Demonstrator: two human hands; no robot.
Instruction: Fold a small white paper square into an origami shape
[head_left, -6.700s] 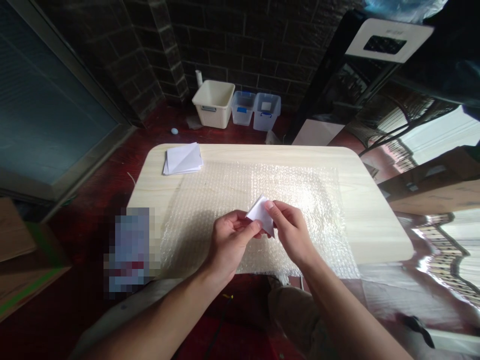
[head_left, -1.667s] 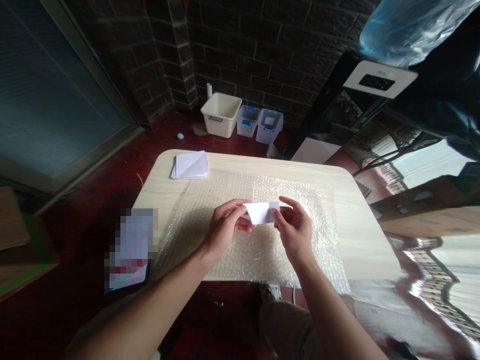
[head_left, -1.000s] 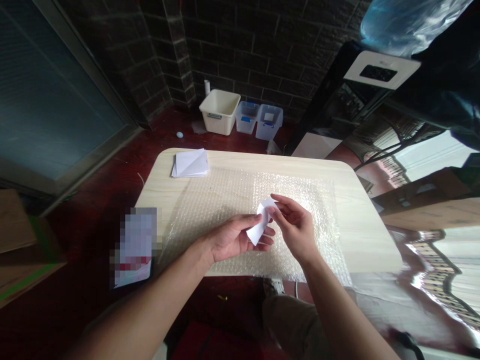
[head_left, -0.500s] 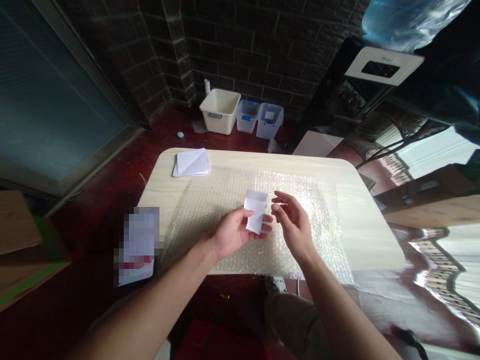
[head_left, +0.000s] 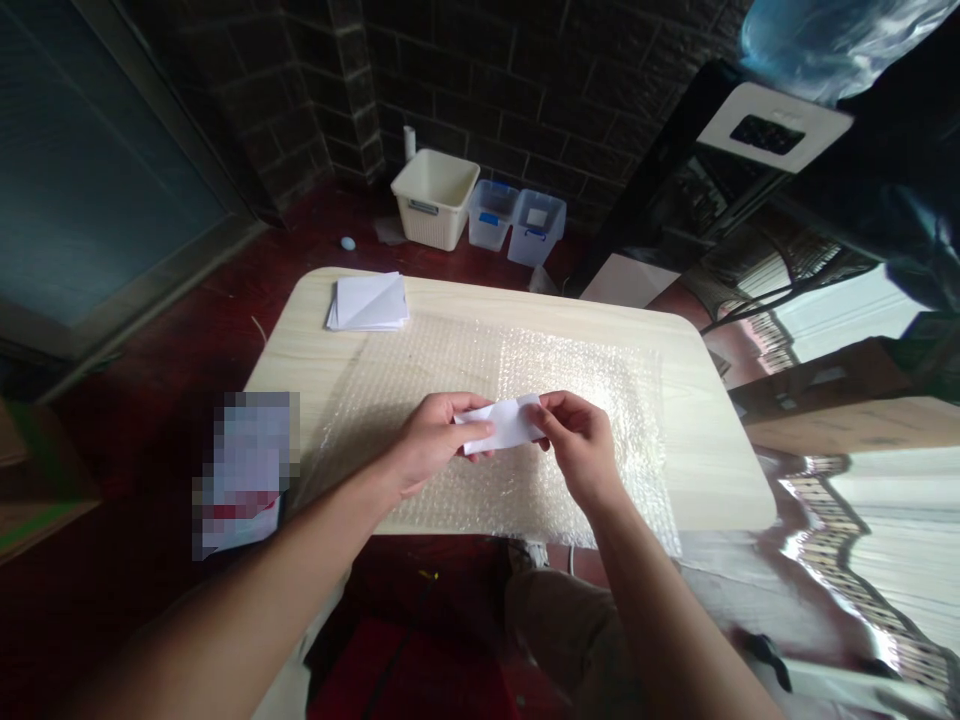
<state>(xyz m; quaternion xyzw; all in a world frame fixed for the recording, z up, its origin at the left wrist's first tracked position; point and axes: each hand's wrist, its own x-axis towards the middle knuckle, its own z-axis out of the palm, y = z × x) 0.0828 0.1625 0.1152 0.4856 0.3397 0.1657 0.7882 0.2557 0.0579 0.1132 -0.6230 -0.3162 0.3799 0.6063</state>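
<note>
A small folded piece of white paper (head_left: 510,424) is held level between my two hands, above the bubble wrap (head_left: 435,365) that covers much of the table. My left hand (head_left: 439,435) pinches its left end, thumb on top and fingers underneath. At the right end, my right hand (head_left: 576,432) grips the paper between thumb and fingers. Some of the fingertips are hidden behind the paper. Toward the table's far left corner lies a stack of white paper sheets (head_left: 369,302).
The pale wooden table (head_left: 720,430) has rounded corners. Beyond it on the floor stand a cream basket (head_left: 431,225) and two clear plastic bins (head_left: 536,240). A water dispenser (head_left: 765,130) rises at the back right. Cardboard boxes (head_left: 862,415) are at the right.
My right hand has come in and taken hold of the paper. The paper has turned from upright to lying sideways, and my left hand has shifted slightly left.
</note>
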